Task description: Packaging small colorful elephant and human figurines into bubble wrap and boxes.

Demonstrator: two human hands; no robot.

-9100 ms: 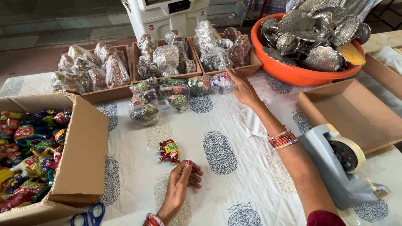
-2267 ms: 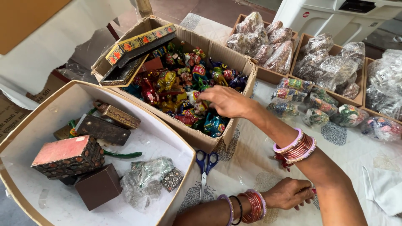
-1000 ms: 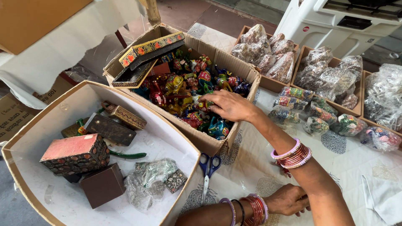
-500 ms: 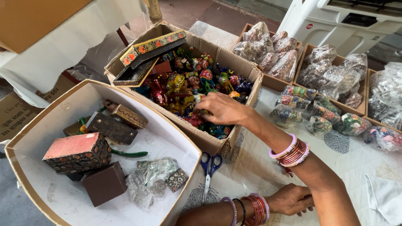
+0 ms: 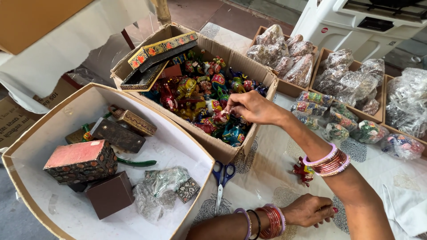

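Right hand [image 5: 251, 108] deeper among painted figurines [image 5: 200, 100]

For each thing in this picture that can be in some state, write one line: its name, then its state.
Right hand: reaching into the box, fingertips pinching a painted figurine.
Left hand: flat on the table, holding nothing.
Cardboard box of painted figurines: open, nearly full.
Large white-lined box: open, partly filled.
Scissors: closed, lying on the tablecloth.
Small red figurine: lying loose on the tablecloth.
Decorated flat box: propped on the box corner.
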